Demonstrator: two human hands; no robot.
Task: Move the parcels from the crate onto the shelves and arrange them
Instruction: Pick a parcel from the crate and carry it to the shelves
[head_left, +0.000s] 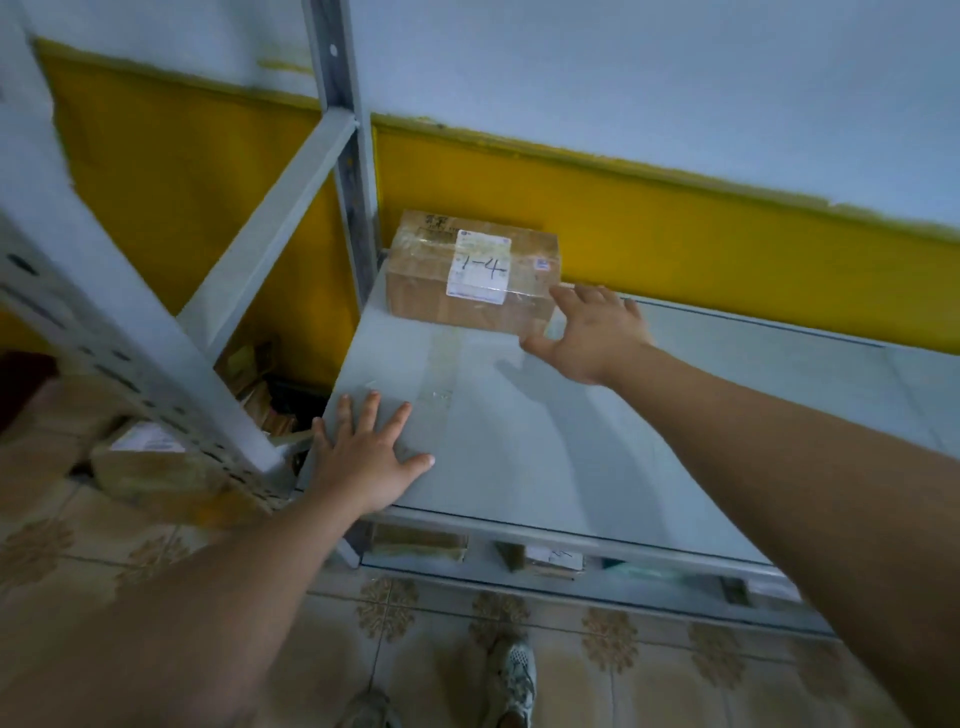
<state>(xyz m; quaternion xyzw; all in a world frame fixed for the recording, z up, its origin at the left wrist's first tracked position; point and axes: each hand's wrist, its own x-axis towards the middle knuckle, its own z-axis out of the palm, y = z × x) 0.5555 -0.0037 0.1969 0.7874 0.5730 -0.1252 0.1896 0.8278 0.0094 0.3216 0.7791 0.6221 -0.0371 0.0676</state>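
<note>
A brown cardboard parcel with a white label marked "1-4" stands in the back left corner of the grey shelf board. My right hand is open beside the parcel's right end, fingers spread, fingertips at or just off its edge. My left hand lies flat with spread fingers on the shelf's front left corner, holding nothing.
Grey metal uprights and a diagonal brace frame the shelf on the left. More parcels sit lower left behind a perforated post, and others on the shelf below. A yellow and white wall stands behind. My shoes are on the tiled floor.
</note>
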